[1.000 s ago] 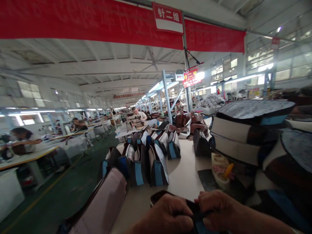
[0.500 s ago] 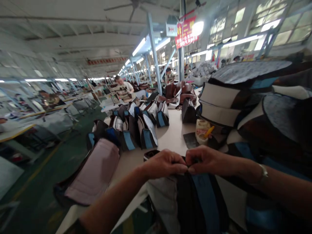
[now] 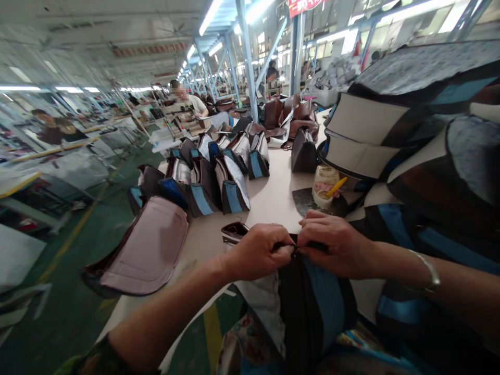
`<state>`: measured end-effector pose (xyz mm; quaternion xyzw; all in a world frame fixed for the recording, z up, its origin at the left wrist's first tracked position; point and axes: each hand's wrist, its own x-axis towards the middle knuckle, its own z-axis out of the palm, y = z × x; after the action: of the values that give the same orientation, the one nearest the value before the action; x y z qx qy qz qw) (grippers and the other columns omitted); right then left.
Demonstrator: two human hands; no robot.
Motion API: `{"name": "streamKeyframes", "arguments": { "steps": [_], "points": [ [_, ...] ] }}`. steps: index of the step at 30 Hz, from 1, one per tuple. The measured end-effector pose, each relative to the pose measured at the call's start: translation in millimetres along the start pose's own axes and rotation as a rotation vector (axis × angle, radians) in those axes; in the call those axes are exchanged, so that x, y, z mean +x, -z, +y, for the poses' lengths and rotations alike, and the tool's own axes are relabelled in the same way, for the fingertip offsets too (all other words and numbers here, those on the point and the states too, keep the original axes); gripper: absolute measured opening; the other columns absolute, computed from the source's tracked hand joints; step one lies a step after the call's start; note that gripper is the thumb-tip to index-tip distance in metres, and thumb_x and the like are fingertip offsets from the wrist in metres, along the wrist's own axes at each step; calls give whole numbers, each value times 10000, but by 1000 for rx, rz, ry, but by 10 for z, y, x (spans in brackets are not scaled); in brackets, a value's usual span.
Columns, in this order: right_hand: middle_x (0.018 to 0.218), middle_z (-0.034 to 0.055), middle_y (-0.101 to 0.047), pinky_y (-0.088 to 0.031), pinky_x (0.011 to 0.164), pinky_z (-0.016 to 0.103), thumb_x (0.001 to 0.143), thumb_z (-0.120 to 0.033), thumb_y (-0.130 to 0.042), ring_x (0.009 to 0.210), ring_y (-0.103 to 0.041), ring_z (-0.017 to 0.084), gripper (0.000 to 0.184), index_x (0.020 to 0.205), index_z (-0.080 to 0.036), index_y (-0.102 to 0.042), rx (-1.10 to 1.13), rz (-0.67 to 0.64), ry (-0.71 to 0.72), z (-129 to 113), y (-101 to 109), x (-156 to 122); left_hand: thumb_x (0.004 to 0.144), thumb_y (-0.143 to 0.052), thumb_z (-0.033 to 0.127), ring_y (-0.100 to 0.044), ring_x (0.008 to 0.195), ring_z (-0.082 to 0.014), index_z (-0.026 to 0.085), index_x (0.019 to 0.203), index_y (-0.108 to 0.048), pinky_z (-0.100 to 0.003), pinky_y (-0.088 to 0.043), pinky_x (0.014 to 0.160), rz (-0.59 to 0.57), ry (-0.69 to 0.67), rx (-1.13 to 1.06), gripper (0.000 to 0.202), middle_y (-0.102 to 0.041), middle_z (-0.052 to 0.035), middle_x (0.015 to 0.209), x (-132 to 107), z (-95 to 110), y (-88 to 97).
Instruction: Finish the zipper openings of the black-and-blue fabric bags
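Black-and-blue fabric of a bag (image 3: 302,307) is pinched at its top edge by the fingers (image 3: 285,254) of the left hand (image 3: 255,251) and right hand (image 3: 338,244); the exact spot gripped is covered. The bag is held at the near side of the desk (image 3: 269,190), its lower end obscured by shadow. Stacked bags (image 3: 367,119) are cut off at the right.

red sign (image 3: 307,6): cut off, lettering illegible | far hanging banner (image 3: 150,49): characters too blurred to read
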<state>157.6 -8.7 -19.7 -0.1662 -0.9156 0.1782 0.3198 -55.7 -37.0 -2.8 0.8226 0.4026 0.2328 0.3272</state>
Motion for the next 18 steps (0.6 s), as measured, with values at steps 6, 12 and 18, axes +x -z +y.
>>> {"name": "streamKeyframes", "arguments": {
  "steps": [6,12,18],
  "points": [
    [762,51,-616,-436,818,366,910,-112,-500,832,-544,197,118,947,-142,-607,-335,-83,399,-6,58,-60,957,-442,477,-446,661,-113,116,790,-658,-238,-353,618,-289,191,-319,453,-507,13,682,17,-39,120],
    [852,67,-637,-424,857,364,945,-169,-487,899,-560,197,126,977,-145,-607,-78,-108,259,-98,133,-164,931,-538,385,-426,653,-98,114,804,-620,-225,-344,597,-361,70,-249,311,-474,28,698,-31,61,71],
    [730,7,-562,-363,706,261,1005,-308,-460,750,-462,127,299,791,-151,-596,258,-346,-218,-96,448,8,920,-526,182,-474,684,-81,107,771,-605,-206,-357,647,-213,-125,63,185,-528,16,743,-139,387,137]
  ]
}}
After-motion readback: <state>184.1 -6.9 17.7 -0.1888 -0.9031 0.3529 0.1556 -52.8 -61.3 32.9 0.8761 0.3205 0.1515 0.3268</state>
